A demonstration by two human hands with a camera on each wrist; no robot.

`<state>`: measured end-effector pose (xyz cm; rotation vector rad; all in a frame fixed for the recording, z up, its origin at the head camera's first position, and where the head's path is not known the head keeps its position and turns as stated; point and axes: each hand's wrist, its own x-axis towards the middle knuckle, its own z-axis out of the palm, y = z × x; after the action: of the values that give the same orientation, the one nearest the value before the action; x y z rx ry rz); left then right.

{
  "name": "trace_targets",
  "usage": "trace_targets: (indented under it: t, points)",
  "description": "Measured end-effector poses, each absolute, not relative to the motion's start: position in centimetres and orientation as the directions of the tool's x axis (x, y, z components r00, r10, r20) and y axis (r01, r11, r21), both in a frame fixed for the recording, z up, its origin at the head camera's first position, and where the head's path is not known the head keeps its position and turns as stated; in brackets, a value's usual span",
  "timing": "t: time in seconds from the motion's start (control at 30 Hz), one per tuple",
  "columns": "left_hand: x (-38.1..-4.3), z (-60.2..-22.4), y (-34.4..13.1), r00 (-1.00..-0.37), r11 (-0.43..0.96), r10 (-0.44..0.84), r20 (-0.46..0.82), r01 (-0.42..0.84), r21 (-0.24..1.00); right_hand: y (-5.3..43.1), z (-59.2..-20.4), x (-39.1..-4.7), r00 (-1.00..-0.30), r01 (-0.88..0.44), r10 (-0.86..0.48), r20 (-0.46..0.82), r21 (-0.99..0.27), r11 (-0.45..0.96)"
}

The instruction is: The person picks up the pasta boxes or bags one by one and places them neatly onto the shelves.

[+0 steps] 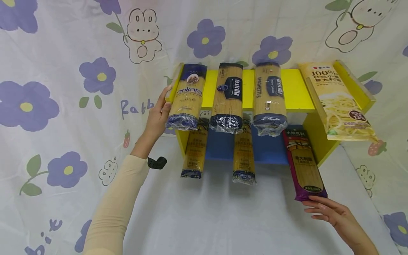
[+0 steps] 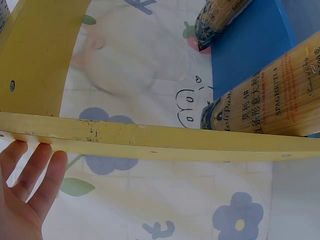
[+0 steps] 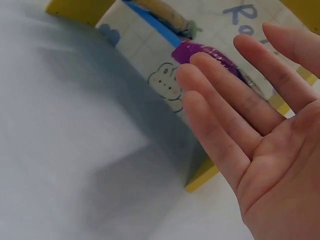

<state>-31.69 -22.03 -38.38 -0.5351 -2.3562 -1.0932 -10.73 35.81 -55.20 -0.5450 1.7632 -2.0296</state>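
In the head view my left hand (image 1: 157, 118) rests against the left side panel (image 1: 176, 85) of a yellow and blue two-level shelf. The left wrist view shows its straight fingertips touching the panel's edge (image 2: 110, 132). Beside that hand, on the top level, lies an Ankara spaghetti pack (image 1: 188, 97). My right hand (image 1: 338, 214) is at the lower right, its fingers extended at the bottom end of a purple and red pasta pack (image 1: 304, 164). That pack lies tilted on the blue lower level, its front end sticking out. The right palm shows bare in the right wrist view.
Two la sicilia spaghetti packs (image 1: 227, 102) and a large yellow noodle bag (image 1: 341, 101) also lie on the top level, overhanging its front. Two slim spaghetti packs (image 1: 195, 150) lie below. Behind hangs a flowered cloth (image 1: 105, 42); a white surface (image 1: 204, 219) spreads beneath.
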Motion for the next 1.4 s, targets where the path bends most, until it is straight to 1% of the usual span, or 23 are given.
trace_targets:
  t: [0.1, 0.33, 0.5, 0.73, 0.93, 1.03, 1.2, 1.4]
  points:
    - [-31.7, -38.4, -22.1, -0.809, 0.6, 0.14, 0.571, 0.528, 0.601, 35.7, -55.5, -11.0, -0.849, 0.046, -0.528, 0.023, -0.992, -0.117]
    - [-31.8, -38.5, -22.1, -0.806, 0.597, 0.139, 0.575, 0.532, 0.601, 35.3, -56.0, -11.3, -0.848, -0.033, -0.518, 0.112, -0.987, -0.159]
    - [-31.8, -38.5, -22.1, -0.799, 0.599, 0.139, 0.585, 0.539, 0.593, 35.0, -56.1, -11.7, -0.851, -0.076, -0.503, 0.15, -0.983, -0.166]
    - [-31.7, -38.4, -22.1, -0.807, 0.598, 0.142, 0.573, 0.531, 0.6, 34.9, -56.4, -12.1, -0.875, -0.095, -0.464, 0.136, -0.989, -0.11]
    - [-31.7, -38.5, -22.1, -0.811, 0.605, 0.139, 0.568, 0.524, 0.6, 35.0, -56.4, -12.9, -0.879, -0.133, -0.451, 0.155, -0.988, -0.079]
    - [-31.8, -38.5, -22.1, -0.808, 0.607, 0.139, 0.572, 0.526, 0.596, 35.1, -56.5, -13.4, -0.889, -0.126, -0.435, 0.14, -0.99, -0.06]
    - [-31.9, -38.5, -22.1, -0.807, 0.61, 0.136, 0.575, 0.525, 0.593, 35.2, -56.5, -14.2, -0.907, -0.108, -0.403, 0.124, -0.992, -0.062]
    - [-31.8, -38.5, -22.1, -0.819, 0.604, 0.137, 0.558, 0.515, 0.608, 35.2, -56.3, -14.9, -0.904, -0.118, -0.403, 0.144, -0.989, -0.088]
